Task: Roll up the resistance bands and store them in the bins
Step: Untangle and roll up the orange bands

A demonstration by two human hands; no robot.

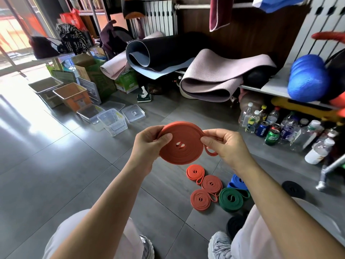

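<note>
The left hand [149, 146] and right hand [225, 144] each pinch the rim of the coiled orange band [183, 146], held above the floor [74, 174]. The right fingers [209, 142] partly hide its end loop. The right leg [261, 240] half hides a black coil [235, 226].

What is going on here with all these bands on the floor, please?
A person is rolling an orange resistance band into a flat coil, held above the floor. The left hand grips the coil's edge; the right hand pinches its loose end. Three rolled orange bands, a green band and a blue band lie on the floor below. The clear bins stand farther off, with no band visible in them.
</note>
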